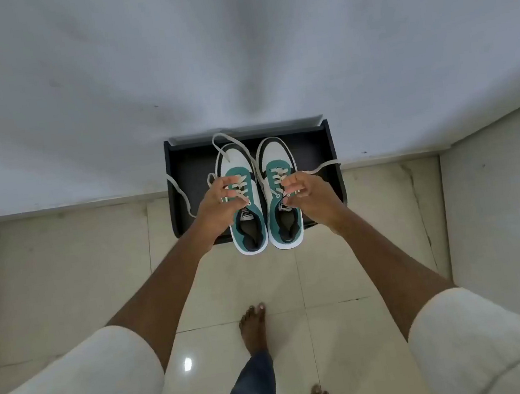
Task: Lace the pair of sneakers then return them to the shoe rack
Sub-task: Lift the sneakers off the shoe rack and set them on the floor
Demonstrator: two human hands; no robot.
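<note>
Two white, teal and black sneakers hang side by side over a dark shoe rack [317,144], toes pointing away from me. My left hand [220,206] grips the left sneaker [249,230] at its laced tongue. My right hand [305,193] grips the right sneaker [285,229] the same way. Both heels stick out past the rack's front edge. Loose cream lace ends [179,190] trail to the left and another lace end [323,166] to the right. Whether the soles touch the rack I cannot tell.
The rack stands on a glossy cream tile floor [71,269] against a pale wall [234,52]. A side wall [503,216] rises on the right. My bare feet [253,328] and a jeans leg are below the shoes.
</note>
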